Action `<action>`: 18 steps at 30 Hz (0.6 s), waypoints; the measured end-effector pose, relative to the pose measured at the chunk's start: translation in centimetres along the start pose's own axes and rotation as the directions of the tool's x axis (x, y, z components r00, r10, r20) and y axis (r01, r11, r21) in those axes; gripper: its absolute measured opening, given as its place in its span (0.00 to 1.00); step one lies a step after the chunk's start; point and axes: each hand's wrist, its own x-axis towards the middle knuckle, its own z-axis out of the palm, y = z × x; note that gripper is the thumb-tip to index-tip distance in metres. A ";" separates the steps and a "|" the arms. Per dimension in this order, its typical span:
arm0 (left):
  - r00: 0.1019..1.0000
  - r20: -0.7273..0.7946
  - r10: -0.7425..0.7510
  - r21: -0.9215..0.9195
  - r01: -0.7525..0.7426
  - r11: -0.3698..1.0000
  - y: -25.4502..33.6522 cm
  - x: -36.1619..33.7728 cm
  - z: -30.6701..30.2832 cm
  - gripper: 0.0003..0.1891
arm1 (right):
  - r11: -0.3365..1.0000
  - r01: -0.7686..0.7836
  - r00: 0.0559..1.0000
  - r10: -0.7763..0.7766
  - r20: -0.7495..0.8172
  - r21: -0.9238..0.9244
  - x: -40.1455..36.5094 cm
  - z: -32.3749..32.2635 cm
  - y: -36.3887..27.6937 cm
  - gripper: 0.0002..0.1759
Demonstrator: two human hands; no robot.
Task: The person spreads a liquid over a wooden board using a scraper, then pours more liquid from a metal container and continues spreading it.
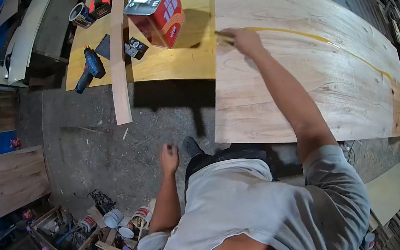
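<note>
My right hand (245,42) reaches to the left end of a pale wood-grain board (279,90), its fingers closed around something small and flat that I cannot make out. From near that hand, a glossy yellow band of what looks like glue (320,39) runs along the board to its right end. Over the floor, my left hand (169,158) hangs at my side with the fingers curled in and nothing visible in them. A red and silver rectangular can (161,17) stands upright on the yellow table, left of my right hand.
On the yellow table (164,70) lie a cordless drill (90,69), a long wood strip (119,69) overhanging the front edge, a small dark tool (136,48) and an open tub (81,16). Buckets (113,218), cables (102,200) and offcuts clutter the floor at lower left.
</note>
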 end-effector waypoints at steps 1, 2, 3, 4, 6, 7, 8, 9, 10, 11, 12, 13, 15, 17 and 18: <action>0.999 0.038 -0.036 -0.030 0.037 0.999 -3.1 -1.4 -0.5 0.14 | 1.000 -0.004 1.000 0.004 0.004 -0.012 0.4 0.4 0.8 0.27; 0.994 0.079 -0.076 -0.060 0.081 0.995 -6.6 -2.6 -1.3 0.15 | 0.989 0.038 0.999 -0.033 0.041 -0.141 0.6 1.3 1.8 0.26; 0.986 0.097 -0.137 -0.034 0.141 0.989 -9.1 -3.4 -2.6 0.14 | 0.961 0.088 0.994 -0.068 0.083 -0.264 0.7 1.9 2.0 0.25; 0.974 0.113 -0.198 -0.004 0.200 0.980 -11.7 -4.2 -4.1 0.14 | 0.958 0.091 0.993 -0.068 0.093 -0.271 0.8 1.6 1.2 0.25; 0.959 -0.010 -0.283 -0.063 0.281 0.958 -18.4 -6.2 -5.6 0.14 | 0.934 -0.075 0.983 0.128 0.133 -0.350 1.3 -0.7 -1.2 0.24; 0.950 -0.001 -0.312 -0.022 0.312 0.950 -20.4 -7.0 -7.0 0.15 | 0.930 -0.071 0.992 0.103 0.072 -0.361 1.0 -1.5 -2.0 0.26; 0.941 0.005 -0.338 0.020 0.338 0.941 -21.9 -7.4 -8.0 0.15 | 0.929 -0.071 0.992 0.105 0.073 -0.362 0.9 -0.7 -1.5 0.26; 0.941 0.006 -0.337 0.022 0.337 0.941 -22.7 -7.4 -8.8 0.15 | 0.925 -0.055 0.992 0.093 0.085 -0.377 1.0 0.5 -0.3 0.25; 0.932 0.002 -0.362 0.038 0.361 0.932 -23.4 -7.5 -9.7 0.15 | 0.920 -0.041 0.991 0.086 0.098 -0.389 1.1 1.6 0.3 0.24; 0.921 0.006 -0.390 0.062 0.389 0.919 -24.1 -8.1 -10.6 0.15 | 0.889 -0.067 0.981 0.141 0.130 -0.452 0.7 2.8 0.9 0.25; 0.920 0.016 -0.392 0.074 0.390 0.918 -25.2 -8.5 -10.4 0.15 | 0.890 -0.076 0.979 0.153 0.138 -0.450 -0.5 2.9 0.3 0.25; 0.942 -0.037 -0.333 0.047 0.334 0.941 -26.1 -8.3 -9.5 0.14 | 0.897 -0.038 0.979 0.121 0.161 -0.441 -1.7 2.2 -0.9 0.25; 0.961 -0.068 -0.267 0.033 0.270 0.962 -25.6 -8.3 -9.2 0.13 | 0.901 -0.020 0.975 0.113 0.190 -0.434 -4.7 1.7 -3.0 0.25; 0.904 0.145 -0.402 0.049 0.399 0.916 -19.9 -7.1 -9.4 0.11 | 0.912 0.021 0.952 0.107 0.286 -0.411 -7.2 1.8 -4.2 0.25; 0.919 0.168 -0.357 -0.007 0.363 0.932 -20.3 -6.4 -8.2 0.11 | 0.911 0.002 0.949 0.128 0.287 -0.413 -8.5 2.1 -4.4 0.25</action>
